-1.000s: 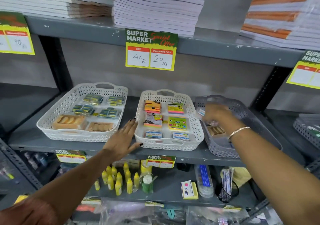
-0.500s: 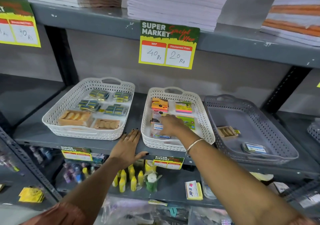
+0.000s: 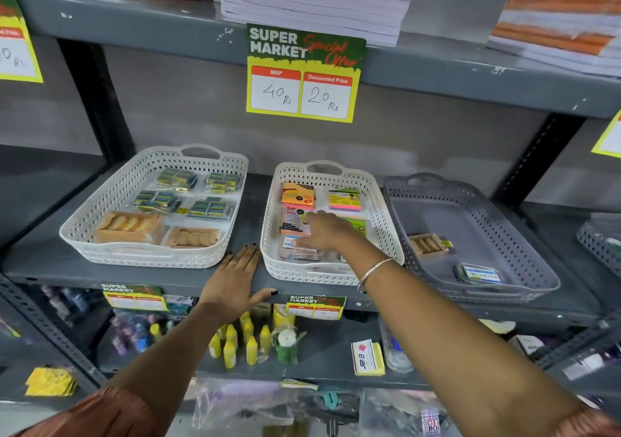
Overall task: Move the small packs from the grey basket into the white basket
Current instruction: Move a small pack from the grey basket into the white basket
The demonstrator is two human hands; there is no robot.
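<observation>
Head view: right hand (image 3: 322,235), fingers loosely spread over a clear pack (image 3: 299,253) in white basket (image 3: 386,208); grip unclear. Remaining packs in grey basket (image 3: 524,235) lie rightward.

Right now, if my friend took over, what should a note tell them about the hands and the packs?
Left hand: flat and open on the shelf edge, holding nothing.
Right hand: inside the middle white basket, over a clear pack; whether it grips the pack is unclear.
Done: several small packs lie in that white basket.
Left: the grey basket holds two more, a brown pack and a blue-labelled pack.
</observation>
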